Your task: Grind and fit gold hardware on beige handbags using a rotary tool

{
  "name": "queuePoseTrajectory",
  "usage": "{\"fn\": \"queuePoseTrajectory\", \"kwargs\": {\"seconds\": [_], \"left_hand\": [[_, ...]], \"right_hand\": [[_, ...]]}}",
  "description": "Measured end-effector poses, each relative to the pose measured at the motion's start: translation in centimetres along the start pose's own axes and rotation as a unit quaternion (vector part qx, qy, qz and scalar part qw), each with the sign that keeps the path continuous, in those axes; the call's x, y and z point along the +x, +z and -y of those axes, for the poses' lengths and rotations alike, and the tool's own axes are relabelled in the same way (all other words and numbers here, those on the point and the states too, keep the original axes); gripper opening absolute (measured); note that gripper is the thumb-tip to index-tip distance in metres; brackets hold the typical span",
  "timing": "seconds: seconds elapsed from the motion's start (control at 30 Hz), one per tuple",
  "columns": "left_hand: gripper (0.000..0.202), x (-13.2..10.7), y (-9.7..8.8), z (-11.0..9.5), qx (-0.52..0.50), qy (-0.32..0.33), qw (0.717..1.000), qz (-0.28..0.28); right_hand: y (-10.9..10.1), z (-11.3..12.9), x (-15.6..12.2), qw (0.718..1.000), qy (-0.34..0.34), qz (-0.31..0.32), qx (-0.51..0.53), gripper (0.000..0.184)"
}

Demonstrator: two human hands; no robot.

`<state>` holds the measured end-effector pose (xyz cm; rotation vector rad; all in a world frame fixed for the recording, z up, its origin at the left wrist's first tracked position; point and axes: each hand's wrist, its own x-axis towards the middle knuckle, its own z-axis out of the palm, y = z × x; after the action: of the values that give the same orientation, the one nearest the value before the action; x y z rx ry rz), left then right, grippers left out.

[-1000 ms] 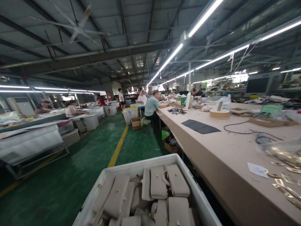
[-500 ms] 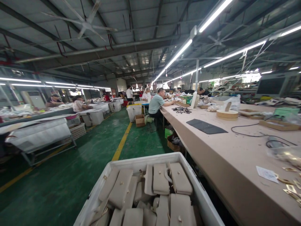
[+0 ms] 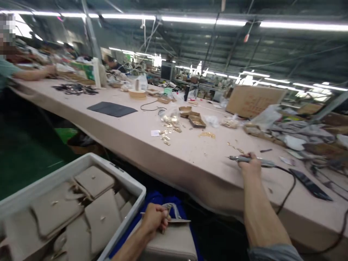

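Observation:
My right hand (image 3: pixel 250 165) is closed round an electric screwdriver (image 3: pixel 265 162) with a black cord, at the near edge of the pinkish table; its tip points left. Low in the middle, my left hand (image 3: pixel 155 218) is closed on the flap of a beige handbag (image 3: pixel 171 241) by its handle. The bag rests over blue cloth (image 3: pixel 160 198), which seems to cover my lap. Left of it stands a white bin (image 3: pixel 127 177) filled with similar beige handbags (image 3: pixel 100 217).
Small gold metal fittings (image 3: pixel 165 137), open cardboard boxes (image 3: pixel 197 120) and a black sheet (image 3: pixel 112 108) lie on the table (image 3: pixel 136 136). A phone-like black slab (image 3: pixel 311 184) is at right. A large carton (image 3: pixel 254 100) stands behind. A co-worker's arm (image 3: pixel 32 74) rests on the far left.
The view has swung right and down from the aisle to the table. Both my hands, the screwdriver and the bag on my lap now show. The bin appears farther left.

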<state>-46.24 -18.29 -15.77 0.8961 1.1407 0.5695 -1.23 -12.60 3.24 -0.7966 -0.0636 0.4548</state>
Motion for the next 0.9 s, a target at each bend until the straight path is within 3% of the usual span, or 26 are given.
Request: {"fn": "queuePoseTrajectory", "kwargs": {"seconds": [0.07,0.17,0.3,0.57,0.9], "left_hand": [[0.031,0.4,-0.7,0.1,0.022,0.006,1.000,-0.007],[0.033,0.4,-1.7,0.3,0.019,0.018,1.000,0.002],[0.035,0.4,-1.6,0.2,0.010,0.021,1.000,0.007],[0.050,1.0,-1.4,-0.2,0.010,-0.002,1.000,0.004],[0.052,1.6,-1.7,0.2,0.007,-0.017,1.000,0.003]], "right_hand": [[-0.9,0.3,1.1,1.000,0.015,-0.022,0.016,0.023],[-0.9,-1.8,1.7,0.998,0.039,-0.017,0.040,0.029],[-1.0,-3.3,1.8,0.996,0.041,-0.003,0.079,0.024],[-1.2,-4.2,0.3,1.000,-0.001,-0.013,0.023,0.024],[-0.7,-5.1,-0.9,0.996,-0.067,-0.058,-0.009,0.029]]}}
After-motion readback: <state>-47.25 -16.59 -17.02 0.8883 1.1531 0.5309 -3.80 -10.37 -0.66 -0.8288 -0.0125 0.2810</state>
